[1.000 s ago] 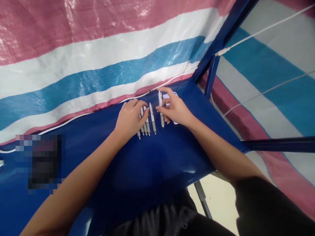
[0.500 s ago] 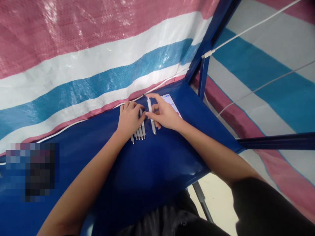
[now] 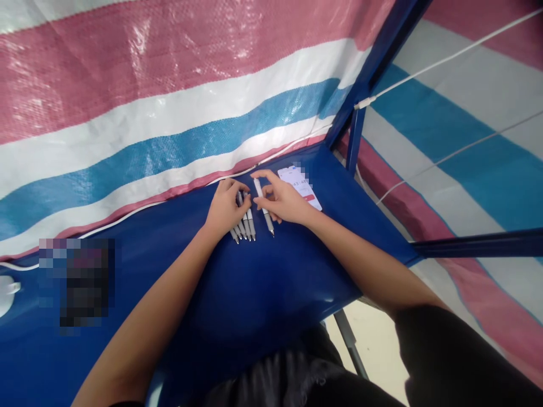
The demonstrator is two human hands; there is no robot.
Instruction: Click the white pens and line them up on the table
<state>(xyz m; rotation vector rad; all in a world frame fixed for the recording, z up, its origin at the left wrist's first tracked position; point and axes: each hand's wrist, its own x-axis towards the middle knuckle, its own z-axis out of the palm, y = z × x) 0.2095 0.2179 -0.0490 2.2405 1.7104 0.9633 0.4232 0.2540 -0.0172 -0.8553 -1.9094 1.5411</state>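
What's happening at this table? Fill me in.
A person is handling pens at a blue table. The left hand curls over a row of grey-and-white pens lying side by side, tips toward the person. The right hand has one similar pen between thumb and fingers, just right of the row with a gap between. A phone with its screen lit lies beside the right hand.

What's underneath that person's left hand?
Partly under the left hand, several pens lie side by side, lower ends showing. The hand hides some upper parts; whatever else it covers can't be seen.
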